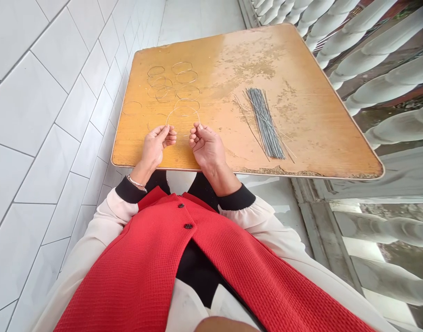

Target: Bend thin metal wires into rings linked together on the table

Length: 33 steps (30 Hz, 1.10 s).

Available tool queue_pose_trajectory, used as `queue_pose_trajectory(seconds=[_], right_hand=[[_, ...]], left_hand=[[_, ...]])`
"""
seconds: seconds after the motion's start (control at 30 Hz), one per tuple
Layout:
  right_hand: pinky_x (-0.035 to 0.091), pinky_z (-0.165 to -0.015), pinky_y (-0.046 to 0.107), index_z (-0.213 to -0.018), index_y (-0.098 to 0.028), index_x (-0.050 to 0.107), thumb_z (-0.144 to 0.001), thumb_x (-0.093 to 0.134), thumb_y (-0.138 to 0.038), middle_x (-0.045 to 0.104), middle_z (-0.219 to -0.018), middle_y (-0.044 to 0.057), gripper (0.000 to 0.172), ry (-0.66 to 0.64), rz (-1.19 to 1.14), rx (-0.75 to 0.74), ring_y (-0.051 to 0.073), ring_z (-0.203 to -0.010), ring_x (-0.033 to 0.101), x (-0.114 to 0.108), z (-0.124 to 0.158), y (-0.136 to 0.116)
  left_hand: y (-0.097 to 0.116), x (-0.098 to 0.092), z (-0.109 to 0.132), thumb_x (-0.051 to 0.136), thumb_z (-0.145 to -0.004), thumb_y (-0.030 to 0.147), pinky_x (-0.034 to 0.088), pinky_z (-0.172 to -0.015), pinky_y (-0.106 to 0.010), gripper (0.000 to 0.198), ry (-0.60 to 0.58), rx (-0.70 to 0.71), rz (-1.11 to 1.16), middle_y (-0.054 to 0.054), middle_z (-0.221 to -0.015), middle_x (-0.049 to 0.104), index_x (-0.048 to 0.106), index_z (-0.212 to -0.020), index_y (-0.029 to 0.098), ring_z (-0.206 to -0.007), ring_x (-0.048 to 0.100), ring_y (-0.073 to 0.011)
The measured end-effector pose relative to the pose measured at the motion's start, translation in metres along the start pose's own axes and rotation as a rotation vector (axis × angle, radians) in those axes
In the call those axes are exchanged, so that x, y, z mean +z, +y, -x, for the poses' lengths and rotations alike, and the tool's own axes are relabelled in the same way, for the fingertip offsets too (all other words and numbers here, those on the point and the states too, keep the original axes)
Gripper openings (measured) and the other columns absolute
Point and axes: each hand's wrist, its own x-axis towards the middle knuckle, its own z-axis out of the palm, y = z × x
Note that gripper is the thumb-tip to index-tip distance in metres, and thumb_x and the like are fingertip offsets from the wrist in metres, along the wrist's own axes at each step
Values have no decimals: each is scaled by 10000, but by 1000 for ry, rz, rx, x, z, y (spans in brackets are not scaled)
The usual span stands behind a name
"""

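White wall tiles with dark joints (41, 106) are seen on the left and rounded white balusters (377, 129) on the right, and between them is set a rectangular tabletop of orange-brown wood grain (318, 138), its surface worn and peeled in patches. Near its close edge, a thin, pale metal wire bent into an arc (168, 116) is held between the two hands, its curve turned away from the body and its lower ends met by the fingertips. One end is pinched between thumb and forefinger of the left hand (155, 144); the other is gripped likewise by the right hand (208, 146), whose remaining fingers are curled inward. Both hands are raised over the table's near border, set a little apart, with the wrists brought up from below and the forearms angled inward. Whether the wire is rested on the wood cannot be told. Just beyond the hands, several thin wire rings (171, 85) are laid out, some overlapped. To the right of the right hand, well apart from it, a bundle of straight grey wires (265, 123) is placed, with a few strands splayed loose.
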Motion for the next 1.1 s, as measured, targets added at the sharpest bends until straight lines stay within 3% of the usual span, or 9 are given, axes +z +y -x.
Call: queue_pose_trajectory(seconds=[0.3, 0.53, 0.73, 0.97, 1.1], right_hand=[[503, -570, 116, -867, -220, 679, -857, 688, -260, 665, -792, -35, 43, -15, 137, 60, 40, -589, 572, 3, 4, -6], [550, -700, 124, -830, -218, 679, -889, 646, -191, 667, -757, -35, 73, 14, 78, 78, 47, -656, 625, 5, 4, -2], [576, -713, 129, -814, -202, 681, -891, 641, -143, 693, -754, -31, 105, -20, 69, 81, 42, -652, 663, 5, 7, -5], [591, -536, 181, -921, -134, 662, -842, 677, -69, 745, -749, 54, 103, -48, 383, 195, 109, -553, 701, -4, 2, -21], [580, -475, 219, -895, -180, 642, -726, 774, -55, 724, -780, 3, 248, 15, 450, 68, 116, -518, 679, -22, -9, -21]], left_hand=[[1, -5, 2, 479, -1034, 287, 531, -758, -148, 232, -1, -28, -138, -17, -941, 746, 649, -925, 173, -786, 697, -38], [-3, -2, 2, 455, -1046, 269, 547, -787, -144, 234, 30, -36, -124, -6, -872, 735, 646, -957, 167, -768, 696, -33], [-7, -5, -2, 486, -1032, 249, 547, -782, -153, 195, -11, -35, -71, -2, -852, 724, 635, -942, 160, -741, 697, -32], [12, -6, -10, 523, -1006, 212, 523, -626, -182, 168, -79, -206, -306, -13, -747, 692, 626, -907, 124, -599, 687, -71], [18, -8, -14, 568, -979, 253, 508, -582, -186, 163, -56, -183, -513, -99, -1032, 729, 620, -1048, 114, -588, 681, -66]])
